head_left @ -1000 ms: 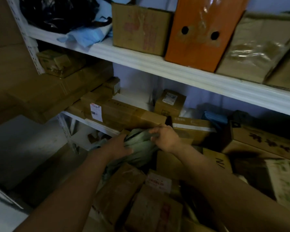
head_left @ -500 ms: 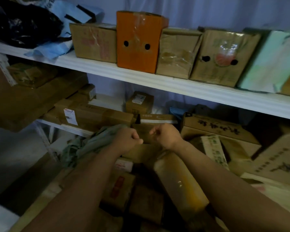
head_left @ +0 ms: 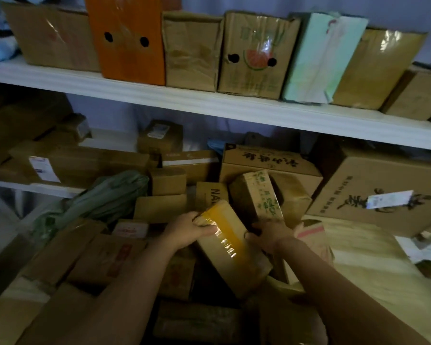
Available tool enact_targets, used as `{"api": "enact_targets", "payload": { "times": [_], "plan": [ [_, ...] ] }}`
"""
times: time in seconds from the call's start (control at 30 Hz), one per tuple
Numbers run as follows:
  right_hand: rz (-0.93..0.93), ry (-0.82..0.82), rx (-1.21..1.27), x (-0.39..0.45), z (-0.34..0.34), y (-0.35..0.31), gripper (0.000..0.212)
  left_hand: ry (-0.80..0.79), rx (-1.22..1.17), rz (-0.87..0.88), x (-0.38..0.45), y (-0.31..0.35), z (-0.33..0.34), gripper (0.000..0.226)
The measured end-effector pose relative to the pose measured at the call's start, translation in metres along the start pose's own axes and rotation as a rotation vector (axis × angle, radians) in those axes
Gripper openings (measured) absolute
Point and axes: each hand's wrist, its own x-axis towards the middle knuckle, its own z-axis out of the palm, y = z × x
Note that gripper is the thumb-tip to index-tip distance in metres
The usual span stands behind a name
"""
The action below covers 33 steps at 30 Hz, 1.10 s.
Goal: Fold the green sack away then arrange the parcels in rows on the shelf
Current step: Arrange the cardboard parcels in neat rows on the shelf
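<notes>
Head view: both hands clamped on a tape-wrapped parcel (head_left: pixel 230 245) at centre frame, amid a loose heap.

Left hand (head_left: pixel 187 229) wrapped over the top left corner, right hand (head_left: pixel 271 234) gripping the right edge, parcel tilted. Green sack (head_left: pixel 105 195) bundled at left of centre, not flat, resting on cartons by the lower shelf (head_left: pixel 35 186). Risks: glossy tape slipping from the grip; leaning green-printed box (head_left: pixel 259 195) just behind toppling once disturbed; sack sliding off.

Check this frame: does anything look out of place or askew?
Yes. The green sack lies crumpled over the boxes at left, not folded flat. The parcels below the upper shelf sit in a tilted heap, not rows. Both hands, left hand and right hand, grip one taped box.
</notes>
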Motion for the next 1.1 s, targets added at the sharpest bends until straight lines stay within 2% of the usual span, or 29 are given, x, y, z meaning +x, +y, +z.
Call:
{"api": "enact_targets", "payload": {
  "times": [0.1,0.17,0.3,0.37,0.5,0.67,0.8,0.9,1.0,1.1],
  "plan": [
    [0.005,0.046,0.014,-0.001,0.002,0.015,0.058,-0.038,0.039,0.066,0.003,0.010,0.011,0.041],
    [-0.024,0.068,0.027,-0.003,0.001,0.020,0.057,0.003,0.076,0.101,0.005,0.017,0.019,0.030],
    [0.027,0.223,0.065,-0.008,-0.001,0.038,0.040,0.091,0.158,0.103,0.010,0.034,0.029,0.034],
    [0.125,0.288,0.062,-0.007,-0.002,0.050,0.041,0.111,0.167,0.103,0.013,0.040,0.029,0.036],
    [0.278,0.327,0.240,-0.004,-0.008,0.077,0.044,0.103,0.109,0.146,0.021,0.055,0.032,0.035],
    [0.272,0.376,0.297,0.007,-0.025,0.109,0.046,0.147,0.102,0.110,0.029,0.077,0.039,0.026],
    [0.294,0.399,0.256,0.012,-0.038,0.136,0.046,0.307,0.163,0.105,0.038,0.105,0.049,0.011],
    [0.221,0.372,0.301,0.017,-0.036,0.141,0.042,0.374,0.208,0.156,0.053,0.129,0.064,0.033],
    [0.084,0.388,0.332,0.027,-0.031,0.133,0.033,0.297,0.211,0.081,0.076,0.144,0.078,0.043],
    [-0.038,0.264,0.492,0.034,-0.029,0.114,0.036,0.083,-0.029,-0.086,0.092,0.150,0.086,0.048]
  ]
}}
